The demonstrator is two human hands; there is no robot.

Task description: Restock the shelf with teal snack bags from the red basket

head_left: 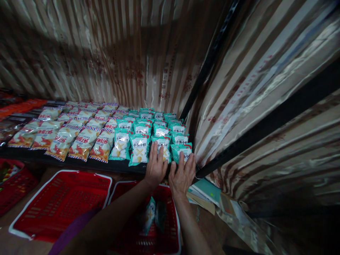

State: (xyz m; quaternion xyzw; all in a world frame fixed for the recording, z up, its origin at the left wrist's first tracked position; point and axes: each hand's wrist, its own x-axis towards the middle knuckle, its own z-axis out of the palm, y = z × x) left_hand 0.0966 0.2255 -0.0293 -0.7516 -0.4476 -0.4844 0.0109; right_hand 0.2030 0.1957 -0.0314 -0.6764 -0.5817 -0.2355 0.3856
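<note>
Rows of teal-and-white snack bags stand on a dark shelf. My left hand rests its outstretched fingers on the front of one teal bag. Just to the right, my right hand has its fingers spread against the lower front of the rightmost front bag. Neither hand grips anything. Left of the teal bags are rows of red-and-white snack bags. Below my forearms, a red basket holds two snack bags.
Another red basket is at the lower left, with a further red basket at the left edge. Black shelf posts and striped curtains enclose the shelf. Books or papers lie below the right corner.
</note>
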